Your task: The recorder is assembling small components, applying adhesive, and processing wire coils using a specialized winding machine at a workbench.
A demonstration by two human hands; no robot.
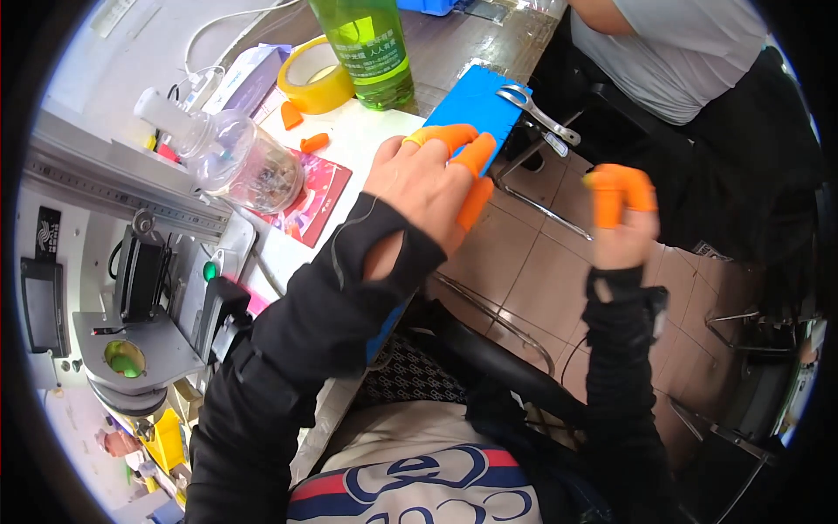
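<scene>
Orange finger cots cover several fingertips of both my hands. My left hand [423, 188] is at the table's right edge, over the blue mat [467, 96]; its fingers are bent and closed, and whatever lies under them is hidden. A silver combination wrench [543, 118] rests on the mat's far right corner, one end jutting past the edge. Raised over the floor to the right, my right hand [624, 214] has its fingers curled in and is blurred; what it may pinch cannot be made out. Two loose orange finger cots [314, 142] lie on the white tabletop.
A clear jar [262, 170] stands on a red booklet [327, 196]. Behind are a yellow tape roll [319, 79] and a green bottle [367, 52]. A grey machine [131, 327] fills the left side. Another person [681, 61] sits at the far right, beside metal chair legs.
</scene>
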